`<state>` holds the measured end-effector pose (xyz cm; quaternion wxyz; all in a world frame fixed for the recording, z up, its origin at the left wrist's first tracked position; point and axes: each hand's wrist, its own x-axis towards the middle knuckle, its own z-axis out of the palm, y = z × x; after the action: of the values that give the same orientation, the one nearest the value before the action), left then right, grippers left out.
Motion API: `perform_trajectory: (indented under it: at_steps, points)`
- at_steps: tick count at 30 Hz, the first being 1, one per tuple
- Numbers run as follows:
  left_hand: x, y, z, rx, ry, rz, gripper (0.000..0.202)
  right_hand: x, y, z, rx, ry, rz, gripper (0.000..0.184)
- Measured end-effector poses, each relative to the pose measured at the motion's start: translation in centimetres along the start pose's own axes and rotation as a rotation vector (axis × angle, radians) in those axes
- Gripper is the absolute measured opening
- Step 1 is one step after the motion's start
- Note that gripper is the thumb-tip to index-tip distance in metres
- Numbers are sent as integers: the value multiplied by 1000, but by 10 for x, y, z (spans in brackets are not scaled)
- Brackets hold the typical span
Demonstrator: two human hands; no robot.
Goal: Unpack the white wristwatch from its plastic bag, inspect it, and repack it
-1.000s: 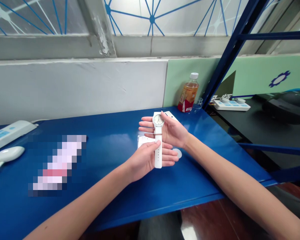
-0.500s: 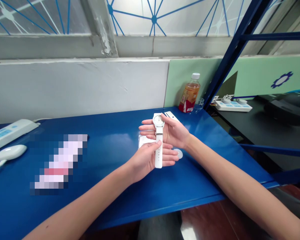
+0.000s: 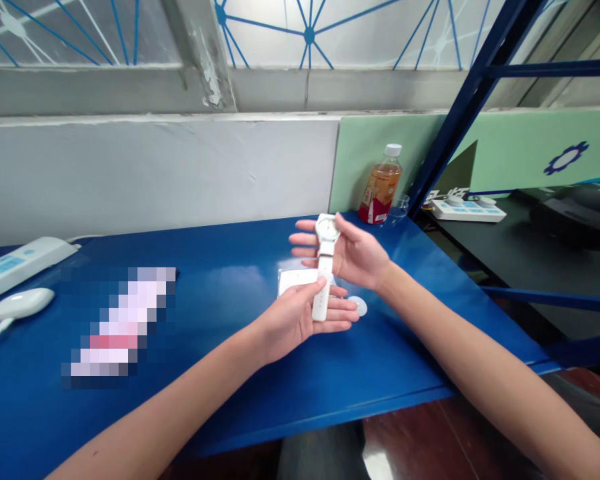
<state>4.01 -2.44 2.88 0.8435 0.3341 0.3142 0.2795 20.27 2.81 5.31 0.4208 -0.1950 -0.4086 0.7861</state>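
Here's the watch [image 3: 325,267], stretched between both hands over the table [image 3: 330,387]! The left hand [image 3: 295,320] pins the strap's tail under its thumb, fingers flat behind; the right hand [image 3: 361,257] holds the dial end, thumb at the rim (the bottle [image 3: 381,190] stands well back, by the panel [image 3: 353,160]).

The watch [image 3: 326,249] is all white, with a round face [image 3: 328,229] and a pale dial whose markings are too blurred to read. A thin dark line crosses the strap [image 3: 321,307] below the face, and small holes run towards its rounded tip. Face up and slightly aslant, it stretches from right hand [image 3: 363,257] to left hand [image 3: 300,317], tip nearest the wearer
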Motion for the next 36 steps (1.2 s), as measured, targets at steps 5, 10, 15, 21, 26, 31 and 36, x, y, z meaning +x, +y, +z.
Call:
perform_trajectory:
  at_steps: [5, 10, 15, 21, 26, 31, 36]
  points:
    - [-2, 1, -1, 7, -56, -80, 37, -7, -22, 0, -85, 269, -317, 56]
    - [-6, 8, 1, 16, -108, 17, 43, -8, -11, 9, -239, 117, -294, 52]
    - [-8, 13, -1, 93, -138, 176, 54, -8, 6, 7, -524, -32, -210, 44]
    - [-13, 11, 2, 210, -153, 225, 35, -5, 14, 1, -519, -72, -140, 49]
    - [-10, 6, 5, 206, -124, 184, 24, -4, 19, 5, -344, -86, -37, 37]
    - [-3, 6, 1, 132, -29, 229, 22, -6, 11, 8, -205, -33, -118, 31]
    - [-5, 8, 0, 111, -8, 233, 23, -5, 4, 7, -105, -21, -143, 37]
